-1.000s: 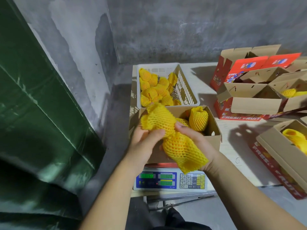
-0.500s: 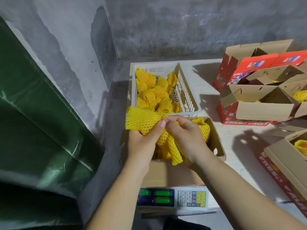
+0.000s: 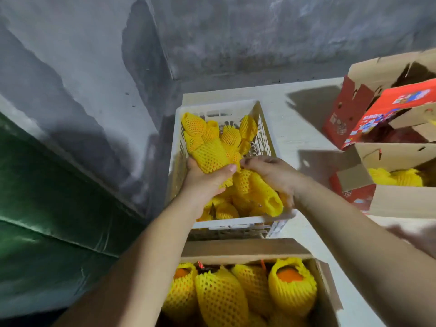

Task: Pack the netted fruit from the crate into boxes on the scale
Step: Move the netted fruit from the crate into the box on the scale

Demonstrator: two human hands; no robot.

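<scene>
A white plastic crate stands on the table and holds several fruit in yellow foam net. Both my hands are inside it. My left hand grips one netted fruit from below and lifts it above the pile. My right hand is closed over another netted fruit near the crate's front right corner. In front of the crate an open cardboard box holds several netted fruit standing side by side, orange skin showing at the tops. The scale under the box is hidden.
Open cardboard boxes with red printed sides stand at the right, one holding netted fruit. A red box stands behind them. A concrete wall runs along the left and back, with a green sheet at the left.
Both hands carried two netted fruit down to the box, then moved forward into the crate, where each now holds another fruit. The camera has leaned forward and the scale's display has left view.
</scene>
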